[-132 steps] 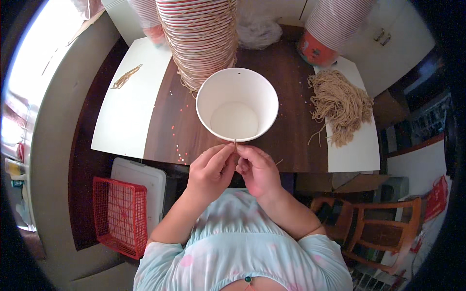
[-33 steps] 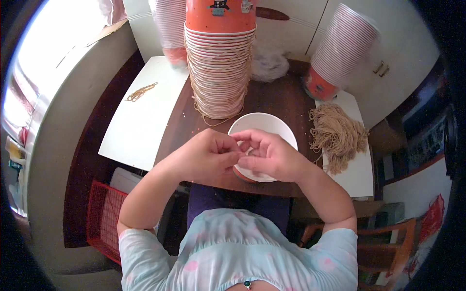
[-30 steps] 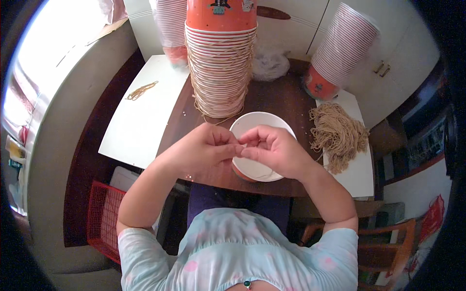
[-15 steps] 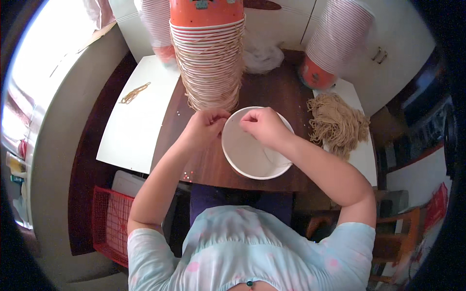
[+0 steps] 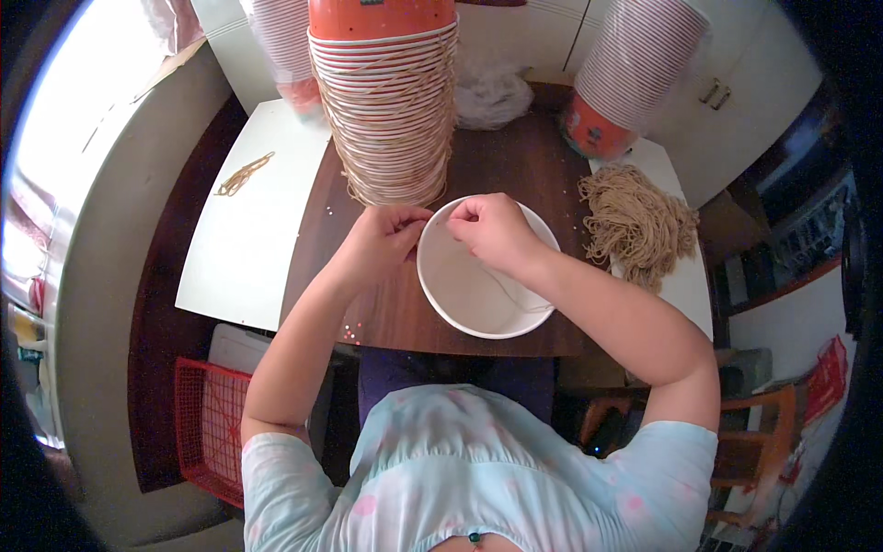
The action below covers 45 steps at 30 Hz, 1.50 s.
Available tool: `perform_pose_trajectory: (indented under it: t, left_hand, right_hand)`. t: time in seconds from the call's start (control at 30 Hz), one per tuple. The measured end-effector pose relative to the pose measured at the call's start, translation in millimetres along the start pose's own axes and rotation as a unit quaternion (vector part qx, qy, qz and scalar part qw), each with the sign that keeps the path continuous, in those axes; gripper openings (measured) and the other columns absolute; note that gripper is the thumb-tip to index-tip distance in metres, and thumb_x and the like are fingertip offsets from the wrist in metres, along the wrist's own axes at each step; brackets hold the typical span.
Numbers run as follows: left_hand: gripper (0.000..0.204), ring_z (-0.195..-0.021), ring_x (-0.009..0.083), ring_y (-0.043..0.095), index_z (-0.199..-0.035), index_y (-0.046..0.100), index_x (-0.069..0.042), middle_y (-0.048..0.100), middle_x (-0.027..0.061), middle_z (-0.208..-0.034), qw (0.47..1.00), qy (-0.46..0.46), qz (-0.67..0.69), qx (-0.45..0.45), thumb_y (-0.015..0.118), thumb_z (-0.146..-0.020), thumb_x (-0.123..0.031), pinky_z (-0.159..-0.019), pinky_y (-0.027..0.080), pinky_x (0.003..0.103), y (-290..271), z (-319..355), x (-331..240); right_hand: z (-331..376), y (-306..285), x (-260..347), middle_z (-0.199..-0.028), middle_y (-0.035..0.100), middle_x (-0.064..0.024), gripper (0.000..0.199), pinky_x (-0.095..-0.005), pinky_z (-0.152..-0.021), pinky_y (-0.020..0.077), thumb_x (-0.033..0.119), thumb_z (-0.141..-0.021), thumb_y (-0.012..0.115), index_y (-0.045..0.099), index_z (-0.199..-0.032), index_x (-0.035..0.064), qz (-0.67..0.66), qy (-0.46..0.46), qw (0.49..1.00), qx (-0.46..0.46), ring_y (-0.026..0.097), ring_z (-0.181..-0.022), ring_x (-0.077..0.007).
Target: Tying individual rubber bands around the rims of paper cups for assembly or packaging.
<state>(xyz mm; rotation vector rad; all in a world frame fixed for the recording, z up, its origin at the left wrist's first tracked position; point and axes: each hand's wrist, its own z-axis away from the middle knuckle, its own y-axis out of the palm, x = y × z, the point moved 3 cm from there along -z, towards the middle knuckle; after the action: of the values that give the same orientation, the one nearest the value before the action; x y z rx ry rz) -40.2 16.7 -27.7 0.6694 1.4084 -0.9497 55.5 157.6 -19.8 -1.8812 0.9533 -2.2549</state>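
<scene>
A large white paper bucket (image 5: pixel 474 299) stands mouth up on the table in front of me. My right hand (image 5: pixel 497 235) reaches over its mouth, thumb and fingers pinched near the far left part of the rim. A thin tan string (image 5: pixel 507 293) comes from under this hand and hangs inside the bucket toward the right rim; its pinched part is hidden. Just outside the rim on the left, my left hand (image 5: pixel 386 241) is closed in a pinch, and what lies between its fingertips is too small to make out.
Behind my left hand rises a tall stack of orange-and-white buckets (image 5: pixel 386 120) with tan strings around them. A heap of tan strings (image 5: pixel 639 221) lies at the right. Wrapped bucket stacks (image 5: pixel 635 74) stand farther back. A few strings (image 5: pixel 246 175) rest on the white board at left.
My hands stay pinched at the bucket's far left rim, shifting only slightly. More of the string shows inside the bucket. The whole view has moved a little.
</scene>
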Motion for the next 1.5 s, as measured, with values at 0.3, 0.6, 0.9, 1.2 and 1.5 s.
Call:
perform_pose_trajectory:
  t: [0.3,0.6,0.9,1.2,1.5]
  left_hand:
    - [0.02,-0.069,0.0054,0.055,-0.105,0.065,0.003,0.064,0.0005,-0.083,1.0,0.012,-0.027,0.003,0.056,-0.093,-0.01,-0.061,0.047,0.021,2.1,3.0,-0.3]
    - [0.02,-0.066,0.0048,0.052,-0.104,0.066,0.003,0.063,-0.0001,-0.08,0.999,0.011,-0.037,0.016,0.058,-0.091,-0.01,-0.059,0.045,0.02,8.1,6.6,-6.6]
    - [0.021,-0.071,0.0052,0.054,-0.107,0.066,0.004,0.064,0.0005,-0.085,0.999,-0.011,-0.02,0.034,0.058,-0.09,-0.006,-0.063,0.047,0.021,11.2,11.2,-2.1]
    - [0.018,-0.068,0.0057,0.055,-0.102,0.067,0.003,0.064,0.0,-0.08,0.997,0.004,-0.068,0.038,0.057,-0.09,-0.005,-0.061,0.048,0.022,12.1,14.2,-4.3]
    - [0.014,-0.066,0.0078,0.058,-0.091,0.068,0.003,0.065,0.0048,-0.074,0.985,0.035,-0.163,0.034,0.061,-0.085,-0.008,-0.061,0.049,0.025,13.6,23.7,-12.6]
  right_hand:
    - [1.6,0.1,-2.2,-0.072,0.068,-0.0151,0.017,-0.0379,-0.064,0.0508,0.018,-0.077,0.063,0.068,-0.076,0.0022,0.053,-0.003,0.998,-0.016,0.066,-0.068,-0.0263]
    - [11.3,0.7,1.9,-0.064,0.064,-0.0052,0.013,-0.0268,-0.05,0.0455,0.01,-0.081,0.062,0.066,-0.078,-0.0012,0.054,-0.012,0.998,-0.004,0.057,-0.056,-0.0093]
    - [17.6,3.4,-2.2,-0.065,0.065,-0.0075,0.015,-0.0299,-0.054,0.0468,0.015,-0.078,0.064,0.067,-0.071,0.0019,0.027,0.011,0.999,0.017,0.06,-0.058,-0.0151]
    - [22.4,6.8,-6.1,-0.063,0.065,-0.0076,0.017,-0.0319,-0.056,0.0489,0.018,-0.077,0.064,0.069,-0.07,0.0037,-0.012,0.043,0.998,0.036,0.062,-0.057,-0.0158]
    - [31.3,3.1,4.4,-0.069,0.064,-0.004,0.015,-0.0247,-0.056,0.0483,0.015,-0.082,0.064,0.067,-0.079,0.0008,-0.036,0.081,0.986,0.138,0.059,-0.061,-0.0103]
